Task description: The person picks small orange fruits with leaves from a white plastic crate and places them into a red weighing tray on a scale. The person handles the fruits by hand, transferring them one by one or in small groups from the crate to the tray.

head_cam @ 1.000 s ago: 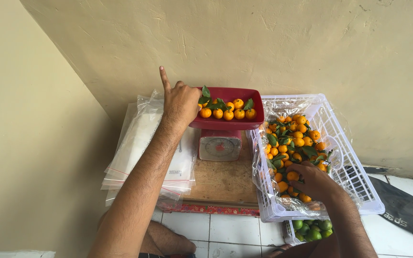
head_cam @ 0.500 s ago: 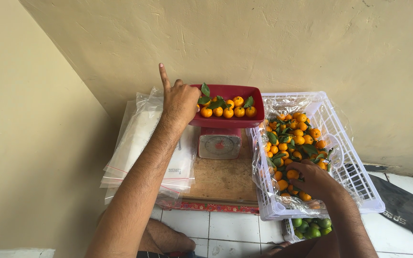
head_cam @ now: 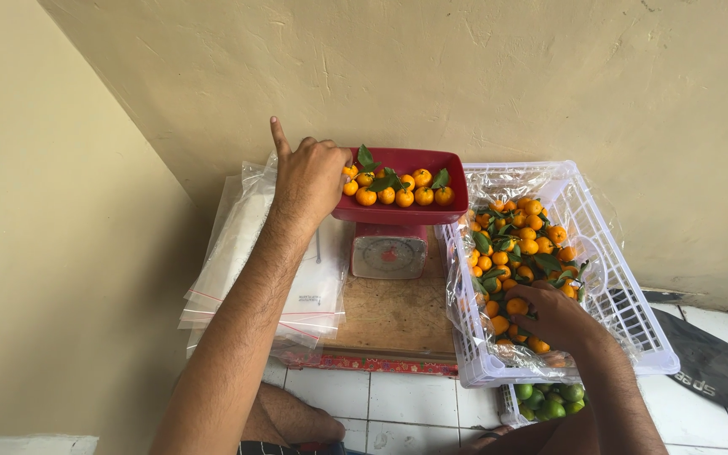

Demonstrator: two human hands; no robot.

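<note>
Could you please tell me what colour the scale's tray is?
The scale's tray is dark red, seen best in the head view.

Soft, even daylight is filling the scene, seeming to come from the right, where the wall is looking palest. The left side wall is sitting in duller shade. Faint shadows are lying under the red tray and beneath the crate. The crate's plastic lining is catching mild glare. Focus is staying sharp throughout; the edges are bending slightly outward.
</note>
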